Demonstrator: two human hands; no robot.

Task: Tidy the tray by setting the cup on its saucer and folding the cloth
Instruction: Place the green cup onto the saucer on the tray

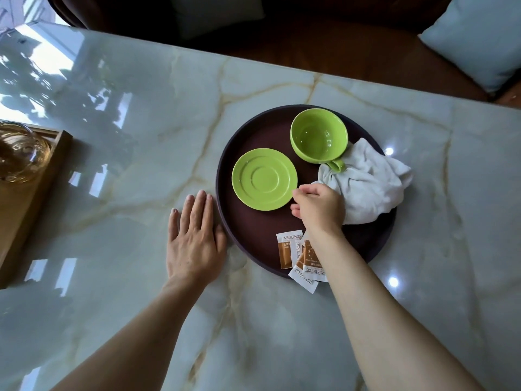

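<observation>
A round dark brown tray [253, 230] lies on the marble table. On it an empty green saucer [264, 179] sits at the left. A green cup [319, 138] stands upright behind it on the tray floor, its handle touching a crumpled pale grey cloth [366, 182] at the right. My right hand [320, 207] hovers over the tray between saucer and cloth, fingers curled, fingertips at the saucer's right rim; I cannot tell whether it pinches anything. My left hand [194, 235] lies flat and open on the table, its edge against the tray's left rim.
Several brown and white sugar sachets [298, 255] lie on the tray's near edge, one hanging over it. A wooden tray [33, 198] with a glass vessel [19, 153] stands at the far left. A dark sofa with a pale blue cushion [479, 38] lies beyond the table.
</observation>
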